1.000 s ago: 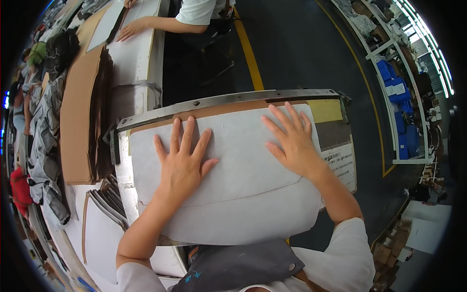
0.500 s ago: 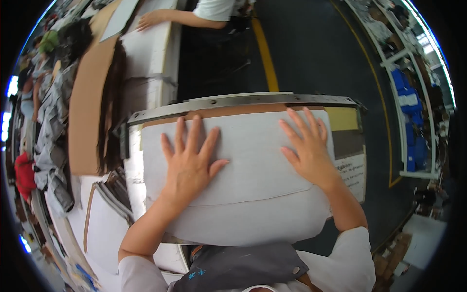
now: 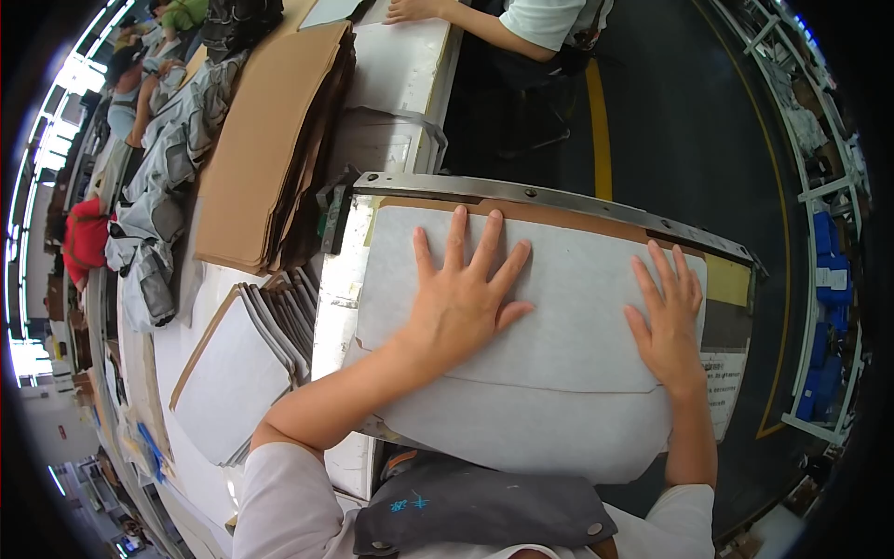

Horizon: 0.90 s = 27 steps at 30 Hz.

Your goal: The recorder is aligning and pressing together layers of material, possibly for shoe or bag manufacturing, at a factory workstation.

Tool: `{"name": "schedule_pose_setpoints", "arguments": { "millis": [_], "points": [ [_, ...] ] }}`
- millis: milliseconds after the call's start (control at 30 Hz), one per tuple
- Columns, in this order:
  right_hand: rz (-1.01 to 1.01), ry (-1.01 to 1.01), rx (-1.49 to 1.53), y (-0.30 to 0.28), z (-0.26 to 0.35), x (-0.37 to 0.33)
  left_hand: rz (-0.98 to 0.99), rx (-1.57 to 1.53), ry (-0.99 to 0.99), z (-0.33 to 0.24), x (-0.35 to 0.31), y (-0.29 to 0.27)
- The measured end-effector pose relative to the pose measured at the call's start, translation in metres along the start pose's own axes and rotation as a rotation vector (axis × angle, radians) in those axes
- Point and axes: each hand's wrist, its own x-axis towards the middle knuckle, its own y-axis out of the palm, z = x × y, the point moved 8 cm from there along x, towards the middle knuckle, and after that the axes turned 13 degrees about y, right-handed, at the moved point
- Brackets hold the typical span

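Observation:
A large white sheet [image 3: 559, 317] with a curved seam lies over a brown board [image 3: 582, 221], whose strip shows along the far edge below a metal bar [image 3: 531, 194]. My left hand [image 3: 461, 298] rests flat on the left part of the sheet, fingers spread toward the bar. Flat near the sheet's right edge lies my right hand [image 3: 669, 317], its fingers also apart. Neither hand grips anything. The near part of the sheet hangs toward my dark apron [image 3: 484, 498].
To the left stand a stack of brown boards [image 3: 265, 149] and a fanned pile of white panels [image 3: 233, 373]. Grey cloth [image 3: 186, 196] lies beyond them. Past the bar, a person's arm [image 3: 494, 28] rests on a white table. Shelving with blue bins [image 3: 829, 279] lines the right side.
The view has turned left, so the scene sits farther right and tilts. Both hands stay flat on the sheet, with little visible movement across it.

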Motion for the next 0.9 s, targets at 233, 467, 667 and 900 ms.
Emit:
{"name": "schedule_pose_setpoints", "arguments": {
  "millis": [233, 467, 667, 900],
  "points": [
    [0.011, -0.003, 0.005, 0.0003, 0.0006, -0.0002, 0.001, -0.01, 0.002, 0.001, 0.0, 0.0004],
    [0.017, 0.005, 0.003, 0.0, 0.0021, -0.0006, 0.008, -0.014, -0.003, 0.0015, -0.0008, 0.002],
    [-0.023, 0.015, -0.018, -0.0036, 0.001, -0.0009, 0.03, -0.016, 0.021, -0.0006, 0.0023, 0.0009],
    [-0.082, -0.023, -0.006, 0.0027, 0.0006, -0.0017, 0.066, 0.038, -0.002, 0.0044, 0.0019, 0.0025]
  ]
}}
